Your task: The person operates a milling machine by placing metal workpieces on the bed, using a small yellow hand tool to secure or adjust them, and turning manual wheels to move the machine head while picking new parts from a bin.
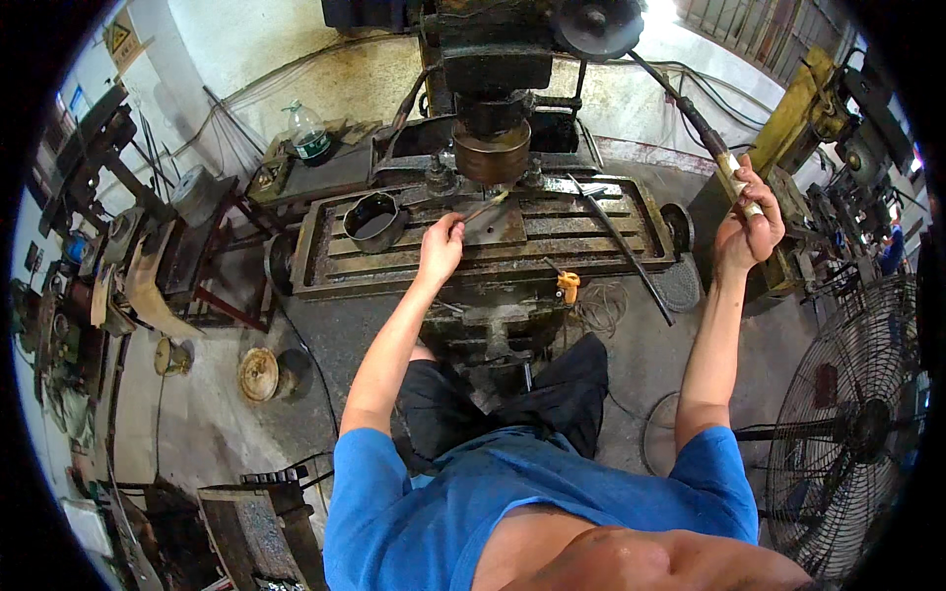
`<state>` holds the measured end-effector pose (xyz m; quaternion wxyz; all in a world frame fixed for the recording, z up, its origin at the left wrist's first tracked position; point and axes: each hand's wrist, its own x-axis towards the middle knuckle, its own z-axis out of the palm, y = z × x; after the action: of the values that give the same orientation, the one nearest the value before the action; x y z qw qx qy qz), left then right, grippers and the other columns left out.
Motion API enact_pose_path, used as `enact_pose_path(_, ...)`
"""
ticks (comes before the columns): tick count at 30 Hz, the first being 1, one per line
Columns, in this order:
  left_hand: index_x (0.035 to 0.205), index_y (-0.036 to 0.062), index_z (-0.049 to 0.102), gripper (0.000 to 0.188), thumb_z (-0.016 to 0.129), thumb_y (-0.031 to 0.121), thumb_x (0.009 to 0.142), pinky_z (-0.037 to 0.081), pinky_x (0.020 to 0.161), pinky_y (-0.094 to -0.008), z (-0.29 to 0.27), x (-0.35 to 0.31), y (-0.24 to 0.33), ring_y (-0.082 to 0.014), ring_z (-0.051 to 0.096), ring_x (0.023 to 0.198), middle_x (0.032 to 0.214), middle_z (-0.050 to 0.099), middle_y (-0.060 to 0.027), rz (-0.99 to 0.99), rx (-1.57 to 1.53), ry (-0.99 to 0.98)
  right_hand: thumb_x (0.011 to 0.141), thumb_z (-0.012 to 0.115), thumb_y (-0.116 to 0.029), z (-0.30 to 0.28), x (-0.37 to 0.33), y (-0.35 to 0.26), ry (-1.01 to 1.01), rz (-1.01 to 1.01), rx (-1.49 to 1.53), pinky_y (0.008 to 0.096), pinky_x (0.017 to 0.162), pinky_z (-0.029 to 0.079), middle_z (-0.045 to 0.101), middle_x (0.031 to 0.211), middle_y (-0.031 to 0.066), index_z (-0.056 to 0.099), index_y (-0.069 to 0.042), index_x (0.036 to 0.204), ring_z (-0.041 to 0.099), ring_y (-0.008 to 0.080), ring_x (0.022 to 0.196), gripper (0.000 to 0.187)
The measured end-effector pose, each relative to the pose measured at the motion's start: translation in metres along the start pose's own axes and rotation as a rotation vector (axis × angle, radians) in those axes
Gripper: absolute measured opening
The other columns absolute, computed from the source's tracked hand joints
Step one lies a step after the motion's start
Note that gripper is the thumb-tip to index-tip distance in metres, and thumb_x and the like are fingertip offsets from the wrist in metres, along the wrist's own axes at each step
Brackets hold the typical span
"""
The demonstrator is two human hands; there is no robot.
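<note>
Brown brush gripped in the left hand reaches below the spindle, right hand clasping a lever: seemingly a brushing step, the next move calling for steadiness.

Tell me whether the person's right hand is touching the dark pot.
No, the right hand grips the long lever, away from the pot.

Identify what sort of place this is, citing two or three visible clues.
Probably a metalworking machine shop: a slotted metal table sits beneath a heavy spindle head, and the right grip holds a long lever.
</note>
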<state>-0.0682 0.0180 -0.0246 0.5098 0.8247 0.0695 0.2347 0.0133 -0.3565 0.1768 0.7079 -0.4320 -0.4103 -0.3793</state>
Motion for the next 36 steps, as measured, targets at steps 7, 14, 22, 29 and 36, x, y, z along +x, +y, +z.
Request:
enact_pose_path(7, 0.103, -0.0020, 0.055, 0.022, 0.046, 0.012, 0.088, 0.040, 0.047, -0.0267, 0.008, 0.007, -0.004, -0.0111, 0.049, 0.051, 0.063, 0.053, -0.0051, 0.064, 0.056, 0.051, 0.050, 0.037, -0.004, 0.004, 0.019, -0.003, -0.007, -0.051, -0.051, 0.0543, 0.102, 0.024, 0.059, 0.078, 0.0224, 0.056, 0.008, 0.070, 0.058, 0.0302, 0.084, 0.030)
enact_pose_path(14, 0.099, -0.0008, 0.057, 0.021, 0.048, 0.011, 0.084, 0.044, 0.064, -0.0335, 0.002, 0.006, 0.003, -0.0265, 0.056, 0.072, 0.080, 0.059, -0.0162, 0.028, 0.096, 0.112, 0.056, 0.039, -0.005, 0.008, 0.044, 0.002, -0.071, -0.143, -0.127, 0.0533, 0.100, 0.027, 0.060, 0.080, 0.0238, 0.057, 0.010, 0.074, 0.059, 0.0304, 0.083, 0.029)
enact_pose_path(22, 0.098, -0.0036, 0.055, 0.022, 0.050, 0.013, 0.085, 0.043, 0.059, -0.0309, 0.012, 0.017, -0.003, -0.0170, 0.052, 0.061, 0.070, 0.057, -0.0118, 0.079, 0.056, 0.143, 0.072, 0.043, -0.003, 0.005, 0.095, -0.007, -0.222, -0.299, -0.214, 0.0536, 0.096, 0.033, 0.059, 0.086, 0.0231, 0.054, 0.013, 0.081, 0.059, 0.0285, 0.084, 0.022)
enact_pose_path(29, 0.096, -0.0022, 0.058, 0.019, 0.050, 0.010, 0.083, 0.045, 0.068, -0.0385, 0.016, 0.023, 0.008, -0.0327, 0.059, 0.077, 0.081, 0.061, -0.0192, 0.039, 0.155, 0.261, 0.079, 0.052, 0.006, 0.001, 0.183, -0.005, -0.439, -0.480, -0.449, 0.0344, 0.076, 0.049, 0.061, 0.090, 0.0180, 0.058, 0.010, 0.087, 0.061, 0.0238, 0.082, 0.011)
enact_pose_path(36, 0.097, -0.0003, 0.058, 0.020, 0.052, 0.011, 0.082, 0.046, 0.067, -0.0365, -0.007, 0.016, 0.008, -0.0320, 0.060, 0.076, 0.080, 0.062, -0.0176, 0.040, 0.285, 0.247, 0.085, 0.045, -0.006, 0.019, 0.183, -0.029, -0.310, -0.229, -0.556, 0.0355, 0.093, 0.039, 0.056, 0.108, 0.0178, 0.052, 0.012, 0.105, 0.055, 0.0254, 0.100, 0.028)
